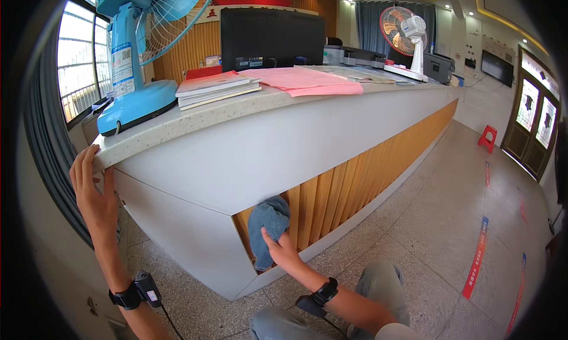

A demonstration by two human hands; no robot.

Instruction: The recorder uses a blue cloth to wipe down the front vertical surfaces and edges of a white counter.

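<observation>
Holding a blue-grey cloth (271,214) against the near end of the slatted panel (355,183), we grasp it in our right hand (284,252), our left hand (94,192) unclenched at the countertop (177,120) corner; wiping looks under way, farther slats likely remaining, finished portions impossible to tell.

Right hand (285,252) partly hidden by cloth (269,217); blue fan (126,35) cut off at top.

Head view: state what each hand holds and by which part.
The right hand holds a blue-grey cloth by its lower right side. The left hand rests on the countertop at its corner, holding nothing loose.
</observation>
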